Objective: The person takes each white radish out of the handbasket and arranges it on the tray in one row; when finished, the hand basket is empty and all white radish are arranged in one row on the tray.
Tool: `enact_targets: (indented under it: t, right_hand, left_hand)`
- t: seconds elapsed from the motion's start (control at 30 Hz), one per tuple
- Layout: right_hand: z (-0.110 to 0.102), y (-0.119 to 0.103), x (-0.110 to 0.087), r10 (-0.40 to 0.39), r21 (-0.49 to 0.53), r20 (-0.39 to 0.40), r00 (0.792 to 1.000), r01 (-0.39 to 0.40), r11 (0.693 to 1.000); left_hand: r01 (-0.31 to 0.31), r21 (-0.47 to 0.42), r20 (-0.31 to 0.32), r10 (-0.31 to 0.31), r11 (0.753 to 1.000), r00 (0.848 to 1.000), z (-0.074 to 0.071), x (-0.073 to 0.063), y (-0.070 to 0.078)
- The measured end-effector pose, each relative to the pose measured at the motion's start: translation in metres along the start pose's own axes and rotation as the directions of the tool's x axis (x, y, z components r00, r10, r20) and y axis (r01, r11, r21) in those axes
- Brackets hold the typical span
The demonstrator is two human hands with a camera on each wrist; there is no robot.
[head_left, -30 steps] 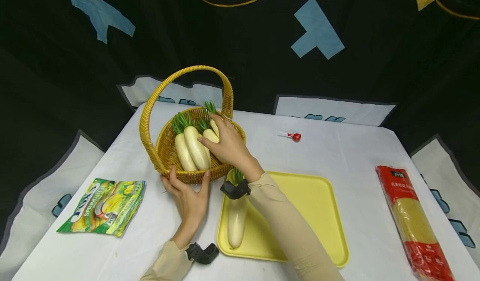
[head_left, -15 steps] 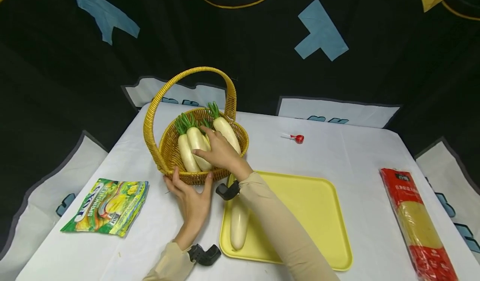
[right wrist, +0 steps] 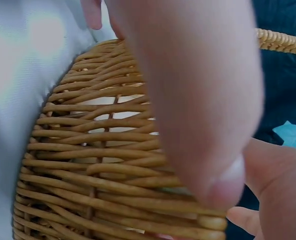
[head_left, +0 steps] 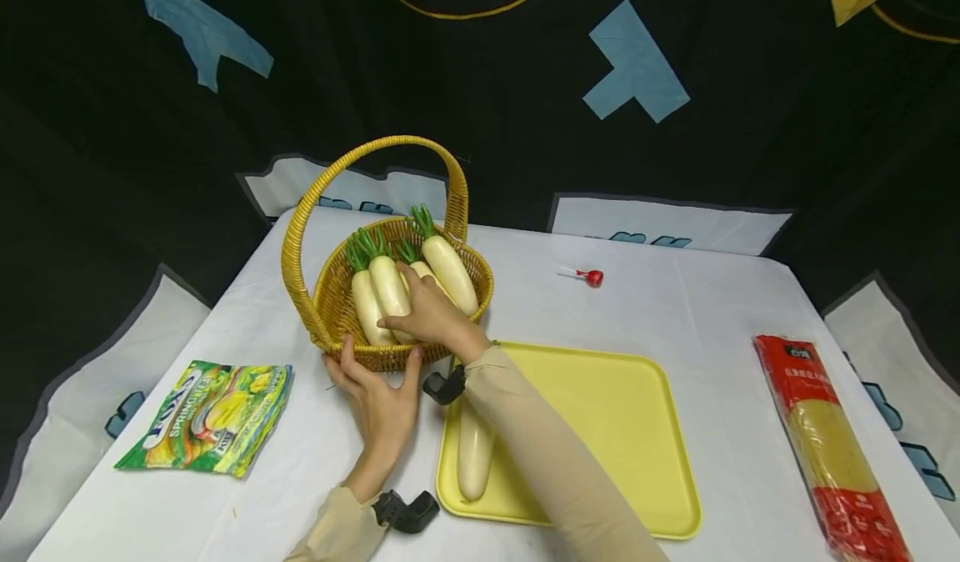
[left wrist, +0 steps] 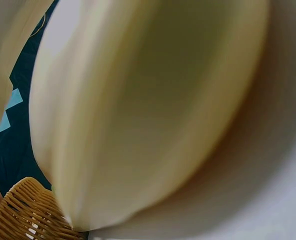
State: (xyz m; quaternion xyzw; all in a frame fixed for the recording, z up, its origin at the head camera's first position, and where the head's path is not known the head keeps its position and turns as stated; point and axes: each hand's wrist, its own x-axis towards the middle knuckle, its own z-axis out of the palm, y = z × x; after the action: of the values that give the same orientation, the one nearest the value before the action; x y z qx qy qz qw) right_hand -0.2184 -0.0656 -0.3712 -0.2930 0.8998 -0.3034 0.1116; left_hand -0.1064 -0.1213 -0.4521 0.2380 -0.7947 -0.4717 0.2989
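Note:
My right hand [head_left: 435, 316] reaches into a wicker basket [head_left: 330, 324] and grips a white radish [head_left: 390, 283] near its lower half. Its thumb crosses the radish, and its fingers lie on the other side. Two more radishes, the right-hand radish [head_left: 450, 274] and the leftmost radish [head_left: 366, 299], flank it; another is partly hidden by the hand. Outside the basket's front, my left hand [head_left: 382, 399] rests with spread fingers and thumb against the wall. In the right wrist view, a finger [right wrist: 202, 115] lies along the basket's weave [right wrist: 103, 165].
A yellow tray [head_left: 600, 429] holds one radish [head_left: 474, 454], partly behind the right sleeve. At left lies a green soup packet [head_left: 213, 416]. A red lollipop [head_left: 592, 278] lies behind the tray, and a red noodle-like packet [head_left: 832, 445] is at right.
My right hand has left the right-hand radish, which now lies in the basket, and has moved left and down onto another radish. The left hand stays at the basket's front.

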Motion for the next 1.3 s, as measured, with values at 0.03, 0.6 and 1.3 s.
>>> enact_targets:
  t: [0.03,0.6,1.3]
  right_hand:
    - [0.0009,0.0005,0.0006,0.0,0.008,-0.003,1.0,0.0,1.0]
    - [0.0,-0.0021,0.0037,0.001,0.011,-0.014,1.0,-0.001,1.0]
    - [-0.0039,0.0015,0.0001,0.067,0.268,-0.058,0.996,-0.049,0.962]
  left_hand:
    - [0.0,0.0,0.0,0.0,1.0,1.0,-0.0001,0.0,0.0]
    - [0.021,0.002,0.007,-0.021,1.0,1.0,0.0004,0.0008,0.0015]
    - [0.017,-0.009,0.005,-0.017,1.0,1.0,0.0005,0.0008,-0.0001]
